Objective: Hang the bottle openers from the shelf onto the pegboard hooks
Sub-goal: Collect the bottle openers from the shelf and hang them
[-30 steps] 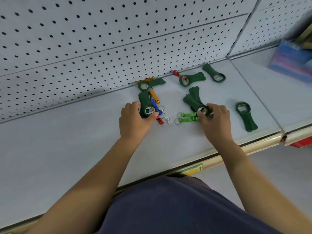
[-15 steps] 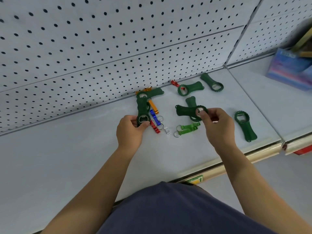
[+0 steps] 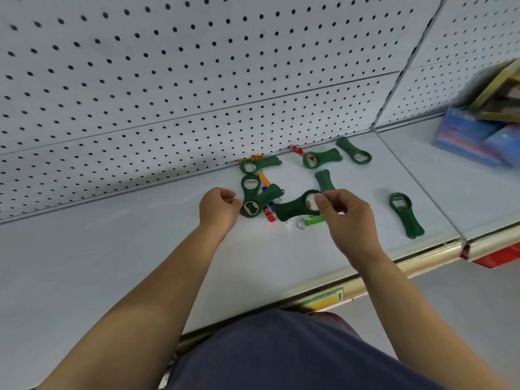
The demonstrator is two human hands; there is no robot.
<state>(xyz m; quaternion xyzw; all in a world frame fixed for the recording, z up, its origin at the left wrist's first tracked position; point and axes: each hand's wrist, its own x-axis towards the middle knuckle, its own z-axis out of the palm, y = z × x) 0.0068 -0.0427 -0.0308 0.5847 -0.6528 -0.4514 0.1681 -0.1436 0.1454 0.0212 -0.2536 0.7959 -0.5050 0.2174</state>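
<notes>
Several dark green bottle openers lie on the white shelf (image 3: 112, 263) below the pegboard (image 3: 197, 80). My left hand (image 3: 219, 211) pinches the ring head of one green opener (image 3: 263, 199), whose handle points up and right. My right hand (image 3: 347, 218) grips the ring head of another green opener (image 3: 291, 211), held just above the shelf with its handle pointing left. Loose green openers lie at the back (image 3: 260, 164), back right (image 3: 322, 159), further right (image 3: 354, 153) and at the right (image 3: 406, 215). No hooks show on the pegboard.
Small keychain openers lie among the green ones: orange (image 3: 264, 178), red (image 3: 269, 216) and light green (image 3: 313, 220). Blue boxes (image 3: 475, 136) stand on the neighbouring shelf at the right. A metal lip (image 3: 394, 266) edges the shelf front.
Both hands picked a green opener up from the shelf. The right hand's opener turned so its handle points left. The view tilted up toward the pegboard.
</notes>
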